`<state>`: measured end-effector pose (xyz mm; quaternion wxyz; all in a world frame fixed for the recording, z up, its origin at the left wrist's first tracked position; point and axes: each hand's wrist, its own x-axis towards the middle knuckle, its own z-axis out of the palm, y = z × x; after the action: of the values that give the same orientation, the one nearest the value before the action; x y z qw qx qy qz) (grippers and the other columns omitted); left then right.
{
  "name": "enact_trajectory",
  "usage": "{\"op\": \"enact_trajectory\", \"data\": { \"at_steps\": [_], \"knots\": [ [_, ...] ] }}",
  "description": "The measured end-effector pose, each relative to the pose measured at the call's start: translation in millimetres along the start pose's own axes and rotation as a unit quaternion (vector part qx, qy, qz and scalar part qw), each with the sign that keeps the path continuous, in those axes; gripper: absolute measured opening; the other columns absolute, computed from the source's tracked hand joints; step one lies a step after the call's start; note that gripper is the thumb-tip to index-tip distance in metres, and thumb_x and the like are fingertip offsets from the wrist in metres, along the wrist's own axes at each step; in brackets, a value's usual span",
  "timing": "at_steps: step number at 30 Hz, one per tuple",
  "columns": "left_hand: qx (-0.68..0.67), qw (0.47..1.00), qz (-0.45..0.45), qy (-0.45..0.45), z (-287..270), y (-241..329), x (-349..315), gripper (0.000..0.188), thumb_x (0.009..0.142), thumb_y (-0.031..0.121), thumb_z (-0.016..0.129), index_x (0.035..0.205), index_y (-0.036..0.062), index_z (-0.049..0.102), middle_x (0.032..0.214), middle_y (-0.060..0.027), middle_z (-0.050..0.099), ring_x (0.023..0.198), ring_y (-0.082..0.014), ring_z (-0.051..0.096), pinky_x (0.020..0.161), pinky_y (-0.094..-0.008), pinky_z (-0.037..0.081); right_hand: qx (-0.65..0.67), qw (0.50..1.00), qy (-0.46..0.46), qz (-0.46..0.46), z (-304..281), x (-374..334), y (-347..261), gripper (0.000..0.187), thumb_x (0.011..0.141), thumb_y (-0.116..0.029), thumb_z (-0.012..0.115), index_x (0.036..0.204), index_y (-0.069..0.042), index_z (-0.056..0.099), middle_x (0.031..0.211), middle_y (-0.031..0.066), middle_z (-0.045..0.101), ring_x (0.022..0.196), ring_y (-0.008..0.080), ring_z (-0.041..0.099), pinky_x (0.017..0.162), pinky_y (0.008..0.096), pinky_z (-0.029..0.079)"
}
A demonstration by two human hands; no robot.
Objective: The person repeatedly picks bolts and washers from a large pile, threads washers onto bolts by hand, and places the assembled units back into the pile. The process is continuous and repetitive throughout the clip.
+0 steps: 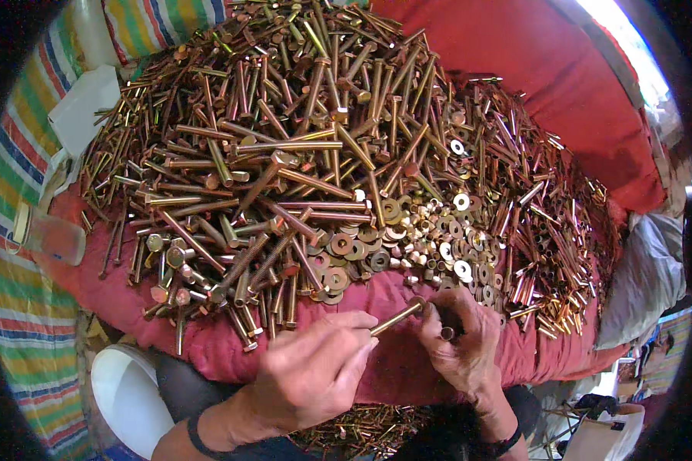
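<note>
My left hand [307,373] is closed, thumb and fingers pinching one end of a long brass-coloured bolt [397,318]. The bolt slants up to the right, and its far end meets the thumb of my right hand [477,338]. A small dark ring-like piece sits at that end; I cannot tell whether it is a washer. The right fingers are curled around a short metal sleeve [447,333], whose round open end shows. Just beyond the hands lie loose flat washers [462,270] and small sleeves, beside a big heap of bolts [284,146].
The heap rests on a red cloth [392,369]. Thinner pins or tubes [530,284] are piled at the right. A clear plastic jar [50,234] lies at the left, near a striped sheet [23,300]. A white bucket-like container [127,392] stands at the lower left. More hardware [361,434] lies below my hands.
</note>
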<state>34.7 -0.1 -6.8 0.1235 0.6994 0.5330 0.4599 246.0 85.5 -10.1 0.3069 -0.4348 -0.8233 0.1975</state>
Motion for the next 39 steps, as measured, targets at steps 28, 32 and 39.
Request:
{"op": "enact_trajectory", "data": {
  "at_steps": [28, 32, 39],
  "knots": [
    [-0.458, 0.841, -0.287, -0.038, -0.5, -15.1, 6.0, 0.006, 0.086, -0.011, 0.076, 0.089, -0.0119, 0.071, 0.097, -0.0273, 0.074, 0.084, -0.0318, 0.078, 0.078, -0.0419, 0.068, 0.097, 0.989, -0.104, -0.047, -52.8, -4.9, -0.6, 0.031, 0.075, -0.003, 0.085, 0.104, -0.003, 0.074, 0.094, 0.0124, 0.074, 0.078, 0.0262, 0.075, 0.068, 0.0344, 0.058],
    [-0.472, 0.831, -0.293, -0.037, -0.9, -14.0, 7.0, 0.005, 0.086, -0.009, 0.077, 0.087, -0.0105, 0.072, 0.097, -0.0270, 0.075, 0.084, -0.0314, 0.078, 0.078, -0.0419, 0.068, 0.109, 0.990, -0.085, -0.025, -50.1, -5.3, -1.1, 0.031, 0.072, -0.001, 0.086, 0.100, -0.003, 0.073, 0.089, 0.0106, 0.075, 0.075, 0.0224, 0.075, 0.067, 0.0324, 0.057],
    [-0.464, 0.842, -0.263, -0.084, -3.9, -18.6, 5.1, 0.007, 0.090, -0.012, 0.074, 0.097, -0.0117, 0.072, 0.104, -0.0218, 0.074, 0.090, -0.0259, 0.077, 0.084, -0.0363, 0.067, 0.098, 0.987, -0.112, -0.064, -53.6, -7.2, 4.7, 0.038, 0.073, -0.005, 0.086, 0.109, -0.004, 0.072, 0.095, 0.0103, 0.075, 0.078, 0.0261, 0.074, 0.071, 0.0361, 0.058]
  ]
}}
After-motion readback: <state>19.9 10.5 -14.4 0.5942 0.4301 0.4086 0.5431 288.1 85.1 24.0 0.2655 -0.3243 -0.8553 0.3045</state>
